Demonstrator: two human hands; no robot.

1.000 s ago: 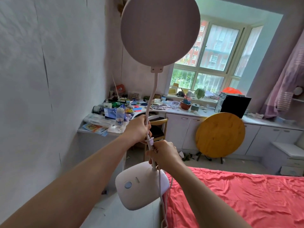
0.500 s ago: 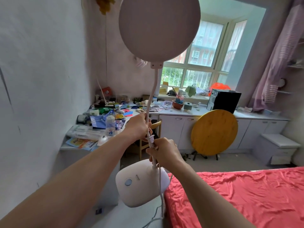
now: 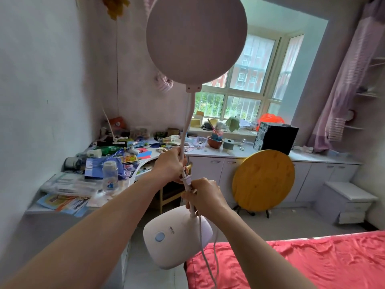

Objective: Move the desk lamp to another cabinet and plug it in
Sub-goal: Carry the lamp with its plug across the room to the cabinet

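I carry a white desk lamp in the air in front of me. Its round flat head (image 3: 196, 38) is up high, its thin neck (image 3: 187, 122) runs down to the rounded base (image 3: 177, 236) with a blue button. My left hand (image 3: 169, 163) is closed around the neck higher up. My right hand (image 3: 205, 195) grips the neck just above the base, with the white plug (image 3: 186, 180) showing between the two hands. The lamp's cord (image 3: 203, 243) hangs down past the base. White cabinets (image 3: 210, 172) run under the window ahead.
A cluttered desk (image 3: 108, 163) stands along the left wall with a bottle, papers and boxes. A round wooden tabletop (image 3: 263, 180) leans on the cabinets. A black computer case (image 3: 275, 136) sits on the counter. A red-covered bed (image 3: 291, 261) fills the lower right; a small white drawer unit (image 3: 345, 201) stands at right.
The view has swung left and moved closer to the desk, and the bed has slid lower right. Both hands keep the same grip on the lamp.
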